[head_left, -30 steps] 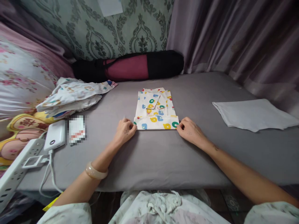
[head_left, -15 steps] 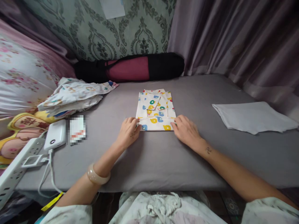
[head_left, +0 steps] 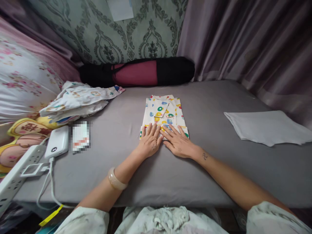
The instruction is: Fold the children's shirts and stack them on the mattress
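A small white shirt (head_left: 160, 109) with a yellow, blue, green and red print lies folded on the grey-covered table (head_left: 204, 107). Its sleeves are laid inward over the body, and the near edge is turned up in a band. My left hand (head_left: 151, 139) rests flat on the left part of that band, fingers spread. Beside it, my right hand (head_left: 179, 140) lies flat on the right part, also with spread fingers. The two hands nearly meet at the middle and hide much of the band.
On the left are a pile of printed clothes (head_left: 78, 99), a white power bank (head_left: 57, 141) with cables, a power strip (head_left: 21, 175) and a blurred-out packet (head_left: 81, 136). A folded white cloth (head_left: 265, 126) lies right. A long black-and-maroon bag (head_left: 136, 73) stretches along the wall.
Both hands have let go of the corners of the folded edge and moved inward. Their fingers have opened and now lie flat on the band.
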Motion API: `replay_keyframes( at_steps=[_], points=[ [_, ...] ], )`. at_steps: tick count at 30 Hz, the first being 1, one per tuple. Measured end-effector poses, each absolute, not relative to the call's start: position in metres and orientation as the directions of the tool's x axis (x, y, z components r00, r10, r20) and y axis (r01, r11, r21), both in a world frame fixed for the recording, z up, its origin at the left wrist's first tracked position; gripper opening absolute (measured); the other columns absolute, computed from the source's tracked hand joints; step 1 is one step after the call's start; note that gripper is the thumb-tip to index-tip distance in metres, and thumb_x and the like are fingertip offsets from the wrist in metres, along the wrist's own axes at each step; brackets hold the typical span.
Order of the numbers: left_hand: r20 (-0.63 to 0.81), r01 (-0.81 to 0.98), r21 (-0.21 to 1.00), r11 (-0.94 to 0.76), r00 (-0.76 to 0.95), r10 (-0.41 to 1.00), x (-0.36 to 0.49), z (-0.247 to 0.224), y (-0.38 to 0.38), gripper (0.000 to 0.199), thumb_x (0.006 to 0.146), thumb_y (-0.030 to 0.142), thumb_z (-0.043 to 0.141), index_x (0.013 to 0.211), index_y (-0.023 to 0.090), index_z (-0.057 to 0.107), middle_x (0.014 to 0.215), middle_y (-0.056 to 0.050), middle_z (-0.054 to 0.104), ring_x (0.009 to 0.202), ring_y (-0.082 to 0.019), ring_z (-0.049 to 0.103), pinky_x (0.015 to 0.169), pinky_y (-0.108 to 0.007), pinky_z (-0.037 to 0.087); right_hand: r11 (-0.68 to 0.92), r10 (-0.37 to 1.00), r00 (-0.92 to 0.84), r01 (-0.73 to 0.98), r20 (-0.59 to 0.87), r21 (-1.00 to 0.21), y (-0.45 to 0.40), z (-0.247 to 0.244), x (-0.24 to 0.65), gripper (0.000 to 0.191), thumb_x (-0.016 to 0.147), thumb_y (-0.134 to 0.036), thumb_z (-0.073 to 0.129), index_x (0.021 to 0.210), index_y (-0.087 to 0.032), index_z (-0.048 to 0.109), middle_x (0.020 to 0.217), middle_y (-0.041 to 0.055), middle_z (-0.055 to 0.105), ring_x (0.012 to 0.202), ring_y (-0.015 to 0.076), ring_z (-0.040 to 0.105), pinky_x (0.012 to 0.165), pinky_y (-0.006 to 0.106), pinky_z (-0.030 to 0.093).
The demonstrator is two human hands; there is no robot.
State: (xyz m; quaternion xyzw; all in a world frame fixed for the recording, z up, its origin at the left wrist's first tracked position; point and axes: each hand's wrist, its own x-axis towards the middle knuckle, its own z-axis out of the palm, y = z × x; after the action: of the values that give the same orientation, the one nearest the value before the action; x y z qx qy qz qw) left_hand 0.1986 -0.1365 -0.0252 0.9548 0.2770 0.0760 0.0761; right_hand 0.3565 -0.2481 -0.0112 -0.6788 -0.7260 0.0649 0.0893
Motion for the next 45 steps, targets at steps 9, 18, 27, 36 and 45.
replay_keyframes(
  at_steps=[9, 18, 27, 36, 45],
  points=[
    [0.062, 0.523, 0.206, -0.827, 0.836, 0.545, 0.2, -0.023, -0.134, 0.058, 0.098, 0.048, 0.031, 0.149, 0.02, 0.035, 0.158, -0.013, 0.029, 0.146, -0.034, 0.021, 0.116, -0.062, 0.016, 0.052, 0.998, -0.061, 0.957, -0.021, -0.286, -0.246, -0.004, 0.357, 0.054, 0.101, -0.047, 0.026, 0.152, -0.03, 0.032, 0.16, 0.0022, 0.022, 0.148, 0.0293, 0.013, 0.118, 0.06, 0.01],
    [0.155, 0.534, 0.098, -0.84, 0.825, 0.543, 0.202, -0.012, -0.117, 0.055, 0.101, 0.047, 0.023, 0.148, 0.023, 0.037, 0.159, -0.008, 0.028, 0.149, -0.028, 0.016, 0.119, -0.056, 0.008, -0.055, 0.993, 0.073, 0.981, 0.095, -0.183, -0.231, 0.001, 0.371, 0.053, 0.101, -0.039, 0.028, 0.152, -0.023, 0.032, 0.161, 0.0053, 0.021, 0.149, 0.0266, 0.011, 0.118, 0.058, 0.005],
    [-0.009, 0.525, 0.113, -0.843, 0.849, 0.528, 0.204, -0.024, -0.109, 0.061, 0.099, 0.054, 0.025, 0.152, 0.026, 0.03, 0.16, -0.012, 0.022, 0.147, -0.031, 0.019, 0.117, -0.056, 0.019, -0.013, 1.0, 0.013, 0.975, 0.002, -0.221, -0.228, -0.012, 0.378, 0.054, 0.101, -0.043, 0.026, 0.152, -0.027, 0.031, 0.16, 0.0031, 0.025, 0.148, 0.0255, 0.015, 0.119, 0.055, 0.012],
    [0.064, 0.578, 0.097, -0.81, 0.809, 0.585, 0.197, -0.016, -0.092, 0.06, 0.101, 0.048, 0.024, 0.151, 0.017, 0.033, 0.159, -0.012, 0.025, 0.148, -0.028, 0.016, 0.119, -0.051, 0.018, -0.187, 0.977, 0.204, 0.963, 0.069, -0.195, -0.229, -0.01, 0.397, 0.059, 0.102, -0.043, 0.017, 0.154, -0.017, 0.026, 0.161, 0.0077, 0.017, 0.149, 0.0242, 0.01, 0.12, 0.053, 0.009],
    [-0.067, 0.604, 0.111, -0.789, 0.797, 0.6, 0.196, -0.017, -0.089, 0.066, 0.099, 0.054, 0.02, 0.152, 0.014, 0.029, 0.16, -0.013, 0.022, 0.148, -0.028, 0.016, 0.118, -0.051, 0.019, -0.212, 0.977, 0.215, 0.959, -0.005, -0.188, -0.228, -0.021, 0.403, 0.062, 0.101, -0.046, 0.018, 0.153, -0.015, 0.028, 0.16, 0.0089, 0.02, 0.148, 0.0251, 0.015, 0.119, 0.054, 0.014]
  ],
)
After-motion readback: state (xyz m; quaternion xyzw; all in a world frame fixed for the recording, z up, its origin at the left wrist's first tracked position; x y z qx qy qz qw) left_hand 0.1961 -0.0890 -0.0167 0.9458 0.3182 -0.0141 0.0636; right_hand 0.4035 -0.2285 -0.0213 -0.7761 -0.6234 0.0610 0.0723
